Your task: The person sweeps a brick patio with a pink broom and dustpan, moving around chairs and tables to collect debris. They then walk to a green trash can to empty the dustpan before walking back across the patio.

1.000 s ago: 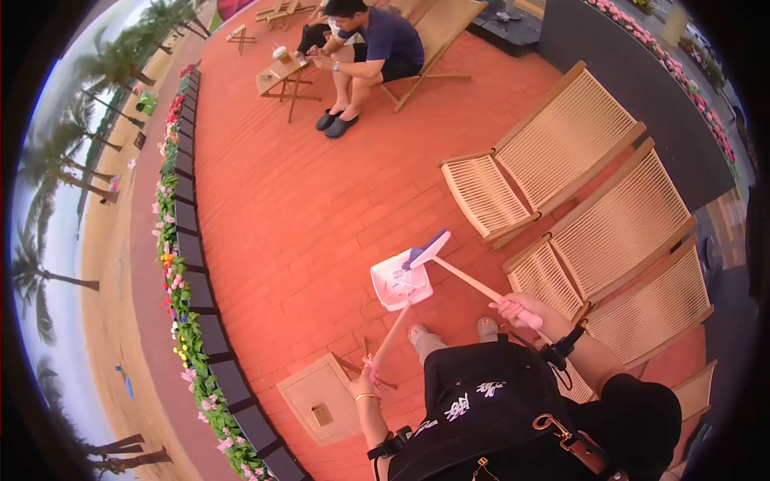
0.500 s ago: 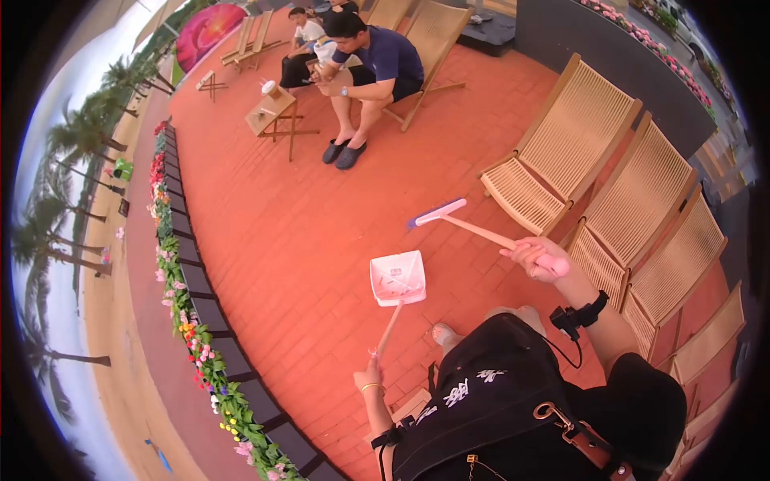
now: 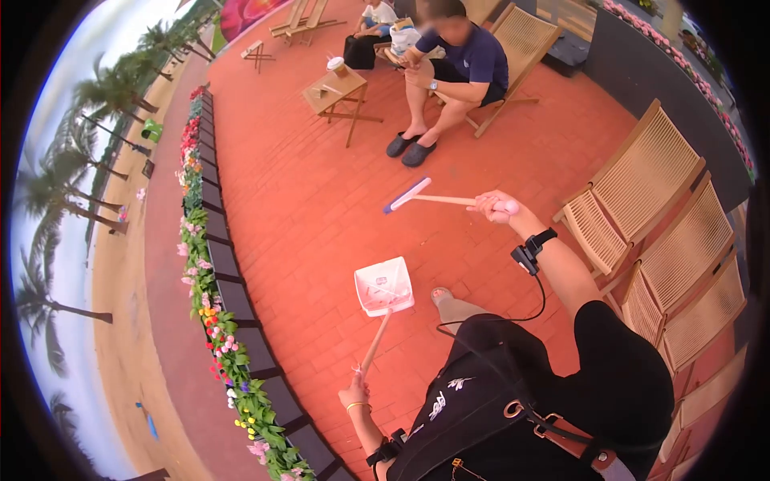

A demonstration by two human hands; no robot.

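Note:
My left hand (image 3: 355, 393) is closed round the upper end of a dustpan's long handle. The pink-white dustpan (image 3: 384, 287) sits low over the red brick paving, with small dark bits of debris inside. Out ahead, my right hand (image 3: 492, 207) grips the end of a broom's wooden handle. The broom (image 3: 407, 195) has a narrow pale head with blue-purple bristles, held ahead and slightly right of the dustpan. My sandalled foot (image 3: 440, 296) shows right of the pan.
Wooden deck chairs (image 3: 638, 180) line the right side. Ahead, a person (image 3: 461, 60) sits in a chair beside a small folding table (image 3: 337, 90) holding a drink cup. Planters of flowers (image 3: 241, 361) run along the left edge. A dark wall (image 3: 650, 80) stands at the far right.
My right arm has reached further forward and left with the broom, its head turning more toward the left. The view has shifted, and the deck chairs now sit further right.

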